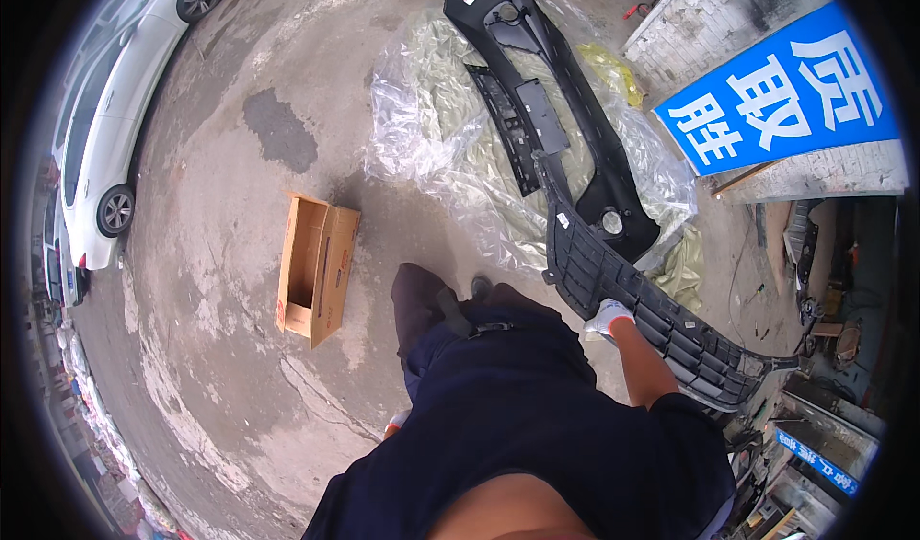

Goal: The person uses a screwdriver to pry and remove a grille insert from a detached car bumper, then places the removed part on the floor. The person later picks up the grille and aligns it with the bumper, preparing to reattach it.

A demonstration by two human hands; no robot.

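In a white glove, my right hand grips the near edge of a long black slatted plastic car grille panel. The panel slants from the middle of the view down to the right, off to my right side. Beyond it a black plastic car bumper lies on crumpled clear plastic sheeting, with a narrow black trim strip beside it. Of my left hand only a small part shows past my dark clothing at my side; its fingers are hidden.
An open cardboard box stands on the concrete ground to the left. White parked cars line the far left. At right are a blue sign on a whitish wall and cluttered parts.
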